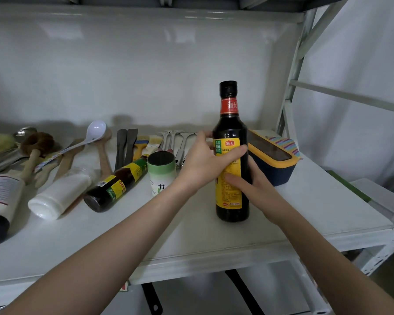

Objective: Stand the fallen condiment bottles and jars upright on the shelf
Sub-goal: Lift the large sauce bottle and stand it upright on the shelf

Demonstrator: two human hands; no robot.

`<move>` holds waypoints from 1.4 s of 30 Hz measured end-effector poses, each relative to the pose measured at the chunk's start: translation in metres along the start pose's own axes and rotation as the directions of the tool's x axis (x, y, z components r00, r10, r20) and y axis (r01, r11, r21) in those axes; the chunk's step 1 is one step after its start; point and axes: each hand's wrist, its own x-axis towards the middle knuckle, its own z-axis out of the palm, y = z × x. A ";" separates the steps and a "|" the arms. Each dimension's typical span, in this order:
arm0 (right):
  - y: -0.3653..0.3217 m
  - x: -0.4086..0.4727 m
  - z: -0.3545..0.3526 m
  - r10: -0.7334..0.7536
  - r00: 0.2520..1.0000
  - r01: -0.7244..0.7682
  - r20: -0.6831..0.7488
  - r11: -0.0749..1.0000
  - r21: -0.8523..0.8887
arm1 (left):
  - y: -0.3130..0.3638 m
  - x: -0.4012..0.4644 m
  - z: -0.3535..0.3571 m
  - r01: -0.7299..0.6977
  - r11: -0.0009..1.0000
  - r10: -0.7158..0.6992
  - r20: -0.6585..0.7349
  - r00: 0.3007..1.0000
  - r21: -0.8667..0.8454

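Note:
A tall dark soy sauce bottle (231, 123) with a yellow label and black cap stands upright on the white shelf (191, 235). My left hand (205, 162) wraps its label from the left, and my right hand (250, 189) grips it from the right, lower down. A smaller dark bottle (116, 185) with a yellow-green label lies on its side to the left. Beside that one, a white plastic bottle (59, 192) lies fallen. A white-labelled bottle (0, 196) with a dark end lies at the far left edge. A green-and-white canister (160, 171) stands upright behind my left forearm.
Wooden spoons, spatulas, a white ladle (93, 133), brushes and metal utensils lie along the back of the shelf. A navy and yellow box (273, 160) sits at the right, close behind the held bottle. The shelf's metal upright (291, 87) rises at the right.

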 end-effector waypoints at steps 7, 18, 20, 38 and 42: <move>0.001 0.007 0.001 -0.094 0.996 0.094 -0.002 0.996 -0.012 | -0.008 0.001 0.000 -0.141 0.989 0.139 0.063 0.988 0.035; 0.009 0.007 0.011 -0.119 0.987 0.097 -0.111 0.978 -0.184 | -0.028 0.001 -0.001 -0.121 0.992 0.124 0.158 0.980 -0.029; 0.015 0.006 0.013 -0.104 0.984 0.077 -0.142 0.980 -0.183 | -0.038 -0.001 0.001 -0.087 0.995 0.096 0.203 0.974 -0.051; -0.005 0.015 -0.015 0.038 0.988 -0.009 0.150 0.982 -0.188 | -0.066 -0.003 -0.001 0.005 0.994 0.015 0.194 0.981 -0.105; -0.016 0.019 -0.015 -0.032 0.997 0.030 0.068 0.999 0.029 | -0.064 -0.001 0.003 -0.001 0.999 0.008 0.152 0.988 -0.045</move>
